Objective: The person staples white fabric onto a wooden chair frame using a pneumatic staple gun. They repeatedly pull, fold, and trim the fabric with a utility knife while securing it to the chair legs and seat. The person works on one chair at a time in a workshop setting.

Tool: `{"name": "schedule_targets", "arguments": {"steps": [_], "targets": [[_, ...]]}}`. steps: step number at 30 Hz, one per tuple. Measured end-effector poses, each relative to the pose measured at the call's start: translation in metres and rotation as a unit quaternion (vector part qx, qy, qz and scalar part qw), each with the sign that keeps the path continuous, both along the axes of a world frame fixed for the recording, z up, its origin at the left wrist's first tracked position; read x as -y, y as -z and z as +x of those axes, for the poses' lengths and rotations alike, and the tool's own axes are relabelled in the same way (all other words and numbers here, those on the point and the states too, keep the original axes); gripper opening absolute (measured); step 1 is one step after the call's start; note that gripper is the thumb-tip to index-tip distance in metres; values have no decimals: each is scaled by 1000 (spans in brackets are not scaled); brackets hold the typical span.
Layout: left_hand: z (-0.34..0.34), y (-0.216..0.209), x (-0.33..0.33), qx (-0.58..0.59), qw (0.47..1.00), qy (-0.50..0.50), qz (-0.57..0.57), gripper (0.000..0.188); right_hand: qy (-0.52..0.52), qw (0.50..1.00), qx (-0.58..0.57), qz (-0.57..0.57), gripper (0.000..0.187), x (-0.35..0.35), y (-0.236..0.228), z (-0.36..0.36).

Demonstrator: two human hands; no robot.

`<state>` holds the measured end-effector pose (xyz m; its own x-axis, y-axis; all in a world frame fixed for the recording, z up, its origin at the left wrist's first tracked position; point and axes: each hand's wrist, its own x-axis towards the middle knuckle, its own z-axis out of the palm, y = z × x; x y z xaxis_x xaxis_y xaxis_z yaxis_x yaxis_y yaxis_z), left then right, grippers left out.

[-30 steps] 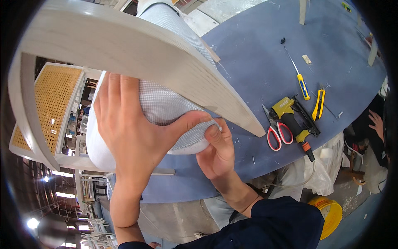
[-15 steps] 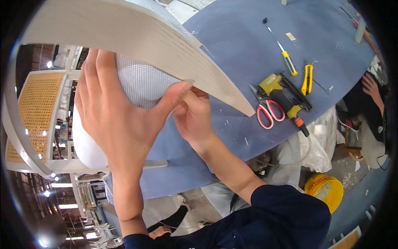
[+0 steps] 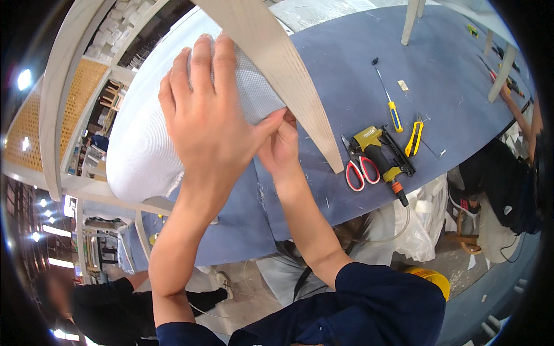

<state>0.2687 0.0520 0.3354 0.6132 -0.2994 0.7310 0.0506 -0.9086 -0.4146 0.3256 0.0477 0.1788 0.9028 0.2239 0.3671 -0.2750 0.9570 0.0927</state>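
Observation:
A chair with pale wooden legs and a padded seat (image 3: 144, 138) in whitish woven fabric lies tilted on the blue-grey table. My left hand (image 3: 210, 118) rests on the seat, its fingers stretched out over the fabric and its thumb reaching toward the chair leg (image 3: 306, 95). Close by that thumb, my right hand (image 3: 281, 147) has its fingers curled together at the seat's edge beside the leg. Whatever they pinch is hidden. Right of the leg tip lie red-and-white-handled scissors (image 3: 362, 173) and an olive-and-black air stapler (image 3: 384, 153) with a hose.
A yellow utility knife (image 3: 414, 138) and a yellow-blue screwdriver (image 3: 395, 115) lie farther right on the table (image 3: 346, 57). Another chair's legs (image 3: 411, 23) stand at the far right. A yellow bucket (image 3: 433, 279) is on the floor. A person in black (image 3: 109, 308) is at lower left.
The chair's leg now slants more steeply, and more of the seat shows. Both hands stay by the leg, the left one lying farther over the fabric. A person has come into view at lower left.

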Motion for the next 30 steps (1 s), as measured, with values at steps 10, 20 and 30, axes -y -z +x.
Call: {"name": "schedule_targets", "arguments": {"steps": [10, 20, 30], "targets": [[-8, 6, 2, 19, 999, -49, -9, 106, 84, 858, -382, -333, 52, 184, 151, -56], [-15, 4, 2, 0, 997, -74, -18, 105, 92, 809, -441, -378, 63, 214, 206, 39], [-9, 15, -3, 19, 997, -80, -2, 109, 419, 366, -56, -829, 38, 235, 99, 44]]}}
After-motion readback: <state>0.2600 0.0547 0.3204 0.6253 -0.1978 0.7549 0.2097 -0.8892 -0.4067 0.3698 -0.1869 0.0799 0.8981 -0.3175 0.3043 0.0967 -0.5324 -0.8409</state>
